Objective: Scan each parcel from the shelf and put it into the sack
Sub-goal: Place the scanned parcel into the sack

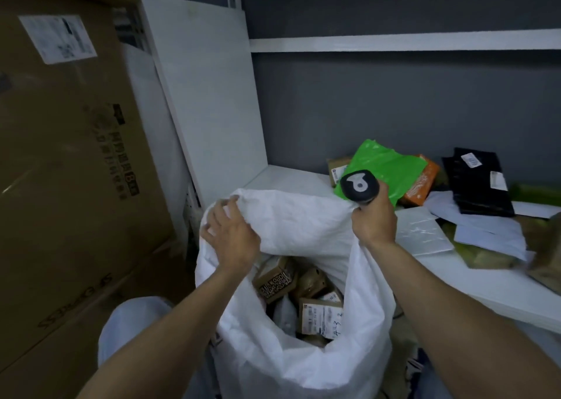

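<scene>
Head view: the left hand (230,234) grips the rim of the sack (303,353), which stands against the shelf (291,180). The right hand (375,219) is wrapped round the scanner (359,190) and seems to pinch the rim too. Several boxes (318,316) already lie inside. A green bag (391,167), a black bag (476,183) and other parcels remain on the shelf, so I judge the job partly done.

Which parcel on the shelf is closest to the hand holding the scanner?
The bright green plastic mailer, just behind the right hand and its scanner. The orange box, black bag and white envelopes all lie farther right.
</scene>
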